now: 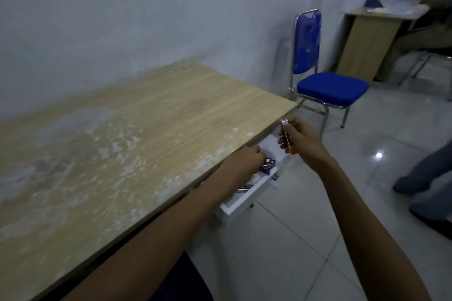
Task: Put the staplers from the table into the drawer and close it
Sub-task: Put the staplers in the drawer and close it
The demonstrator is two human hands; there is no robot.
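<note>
Wooden counter (137, 134) runs along the wall, top bare and scuffed with pale streaks. White drawer (254, 193) under its right edge is pulled open, sticking out toward the tiled floor (293, 239).

Left hand (242, 161) is reaching down into the drawer, fingers curled over a purple stapler (269, 163) lying inside, mid-drawer. Contact seems likely, but the grip is blurred, so cannot tell if it is grasping or just touching. Another metal item (244, 188) lies nearer in the drawer, partly hidden by the left forearm; too unclear to name. White paper-like lining shows at the far end of the drawer.

Right hand (302, 140) is above the drawer's far end, just off the counter edge, clenched around a silver stapler with an orange end (286, 139). It is held roughly upright, metal end up, orange end down, not touching the drawer.

Blue padded chair (325, 85) with chrome frame stands past the far right corner of the counter. A second wooden desk (369, 44) piled with papers is in the far right corner. Someone's trouser leg and shoe (423, 173) at the right edge, blurred.
</note>
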